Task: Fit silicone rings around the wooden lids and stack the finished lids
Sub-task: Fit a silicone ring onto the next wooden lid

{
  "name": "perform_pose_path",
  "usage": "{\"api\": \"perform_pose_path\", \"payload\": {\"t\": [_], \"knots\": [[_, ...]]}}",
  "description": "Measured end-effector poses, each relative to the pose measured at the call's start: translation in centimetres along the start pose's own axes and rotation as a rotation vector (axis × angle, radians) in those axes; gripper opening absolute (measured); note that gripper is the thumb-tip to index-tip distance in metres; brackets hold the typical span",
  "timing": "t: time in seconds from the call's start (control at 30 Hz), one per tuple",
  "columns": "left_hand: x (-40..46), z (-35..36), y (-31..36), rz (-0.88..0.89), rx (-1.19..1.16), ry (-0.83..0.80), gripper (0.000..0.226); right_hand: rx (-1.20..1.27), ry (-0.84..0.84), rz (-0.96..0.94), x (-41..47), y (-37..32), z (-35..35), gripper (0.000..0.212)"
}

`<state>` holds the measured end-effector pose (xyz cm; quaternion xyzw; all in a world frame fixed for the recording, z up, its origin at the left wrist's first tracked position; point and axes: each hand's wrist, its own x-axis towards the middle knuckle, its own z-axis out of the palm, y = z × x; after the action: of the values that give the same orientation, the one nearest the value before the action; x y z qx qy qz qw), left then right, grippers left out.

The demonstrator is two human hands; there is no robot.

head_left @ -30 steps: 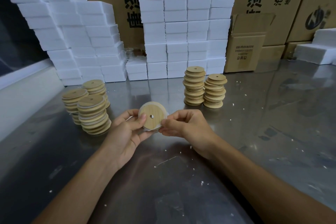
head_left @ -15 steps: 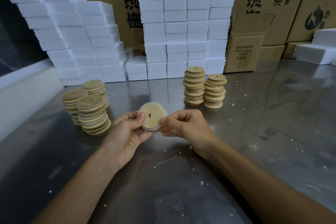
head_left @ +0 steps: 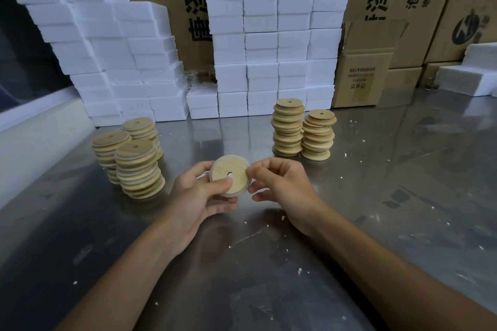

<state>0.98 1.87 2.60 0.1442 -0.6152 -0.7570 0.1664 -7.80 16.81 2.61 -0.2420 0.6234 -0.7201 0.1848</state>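
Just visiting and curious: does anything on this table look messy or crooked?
Yes. White crumbs are scattered over the metal table, and the front left stack of lids is staggered, its discs shifted sideways rather than aligned.

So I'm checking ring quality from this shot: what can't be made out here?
- Lid, head view: its underside and far rim are turned away, and the left hand covers its lower edge.
- Ring: only a pale sliver shows along the rim; whether it seats all round cannot be told.
- Right hand: its fingertips' contact with the rim is too small to judge.
- Left stacks: rear ones partly hidden by the front one.
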Motion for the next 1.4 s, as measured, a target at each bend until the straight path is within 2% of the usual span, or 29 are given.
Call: {"api": "perform_pose_path", "payload": {"t": [0.1,0.23,0.57,0.8,1.03,1.27,1.4], "knots": [[0.0,0.0,-0.05,0.038,-0.035,0.019,0.02,-0.043,-0.009,-0.034,-0.02,0.08,-0.07,0.009],[0.11,-0.26,-0.02,0.056,-0.039,0.03,0.02,-0.081,-0.046,-0.038,-0.19,0.33,0.08,0.016],[0.16,-0.34,-0.24,0.057,-0.054,-0.012,0.021,-0.06,-0.05,-0.025,-0.27,0.09,0.06,0.009],[-0.22,0.2,-0.41,0.069,0.129,-0.087,0.024,-0.044,-0.002,-0.098,0.0,0.21,-0.12,0.008],[-0.17,0.21,-0.24,0.248,0.357,-0.078,0.026,-0.082,0.009,-0.139,0.02,0.3,-0.22,0.018],[-0.05,0.21,-0.43,0.27,0.386,-0.078,0.028,-0.072,-0.019,-0.162,0.03,0.32,-0.11,0.012],[-0.2,0.29,-0.69,0.25,0.351,-0.084,0.022,-0.196,-0.046,-0.269,-0.17,0.6,0.02,0.007]]}}
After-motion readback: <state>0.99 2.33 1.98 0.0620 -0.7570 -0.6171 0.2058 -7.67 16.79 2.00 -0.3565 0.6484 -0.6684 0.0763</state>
